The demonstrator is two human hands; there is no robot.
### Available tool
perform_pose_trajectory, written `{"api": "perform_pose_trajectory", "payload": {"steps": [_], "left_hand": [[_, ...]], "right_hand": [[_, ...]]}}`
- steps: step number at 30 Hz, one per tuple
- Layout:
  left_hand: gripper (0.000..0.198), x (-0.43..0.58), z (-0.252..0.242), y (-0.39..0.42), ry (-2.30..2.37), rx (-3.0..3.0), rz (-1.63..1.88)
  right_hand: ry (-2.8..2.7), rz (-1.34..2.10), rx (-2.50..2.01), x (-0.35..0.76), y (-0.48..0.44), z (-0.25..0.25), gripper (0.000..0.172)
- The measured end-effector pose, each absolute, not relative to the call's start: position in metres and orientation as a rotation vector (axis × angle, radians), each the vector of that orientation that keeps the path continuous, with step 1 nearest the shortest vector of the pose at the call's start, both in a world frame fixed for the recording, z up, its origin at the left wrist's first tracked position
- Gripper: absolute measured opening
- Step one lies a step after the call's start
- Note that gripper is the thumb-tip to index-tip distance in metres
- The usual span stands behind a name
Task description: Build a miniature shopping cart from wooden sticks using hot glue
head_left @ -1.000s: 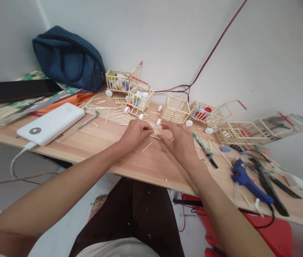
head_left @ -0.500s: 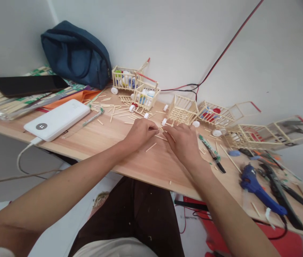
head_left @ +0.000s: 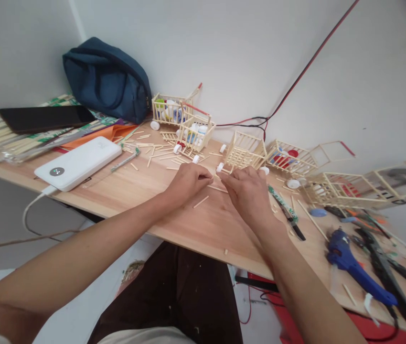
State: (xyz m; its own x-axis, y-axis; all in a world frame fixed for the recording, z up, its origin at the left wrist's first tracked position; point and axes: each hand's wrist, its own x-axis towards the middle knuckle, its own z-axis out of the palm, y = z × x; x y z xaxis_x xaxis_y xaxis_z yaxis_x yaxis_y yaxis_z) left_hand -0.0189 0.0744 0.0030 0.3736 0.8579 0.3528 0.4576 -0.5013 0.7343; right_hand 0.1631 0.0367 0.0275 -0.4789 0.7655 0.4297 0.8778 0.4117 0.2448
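Over the middle of the table, my left hand (head_left: 190,182) has thumb and fingertips pinched together; what they hold, if anything, is too small to make out. My right hand (head_left: 246,191) faces it a short gap away, its fingers also closed in a pinch, with the contents hidden. Just below the gap a thin wooden stick (head_left: 219,189) lies on the tabletop, and a shorter cut stick (head_left: 200,201) lies nearer me. Right behind my right hand stands a small wooden-stick cart (head_left: 245,152) with white wheels.
Several more stick carts (head_left: 196,134) line the wall. A white power bank (head_left: 79,162), a phone (head_left: 45,118) and a blue bag (head_left: 108,81) occupy the left. On the right lie a craft knife (head_left: 289,212), a blue glue gun (head_left: 360,270) and black pliers-like tools (head_left: 385,272).
The view has shifted slightly. My right hand's fingers have drawn closer together, while my left hand stays pinched in about the same place.
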Motion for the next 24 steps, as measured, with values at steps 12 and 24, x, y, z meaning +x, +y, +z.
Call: {"api": "perform_pose_trajectory", "payload": {"steps": [12, 24], "left_hand": [[0.016, -0.0187, 0.0015, 0.0756, 1.131, 2.115, 0.986], [0.016, -0.0206, 0.002, 0.0753, 1.137, 2.119, 0.988]], "right_hand": [[-2.398, -0.612, -1.408, 0.1634, 0.0371, 0.026, 0.026], [-2.346, -0.587, -1.414, 0.1587, 0.0352, 0.0253, 0.025]]}}
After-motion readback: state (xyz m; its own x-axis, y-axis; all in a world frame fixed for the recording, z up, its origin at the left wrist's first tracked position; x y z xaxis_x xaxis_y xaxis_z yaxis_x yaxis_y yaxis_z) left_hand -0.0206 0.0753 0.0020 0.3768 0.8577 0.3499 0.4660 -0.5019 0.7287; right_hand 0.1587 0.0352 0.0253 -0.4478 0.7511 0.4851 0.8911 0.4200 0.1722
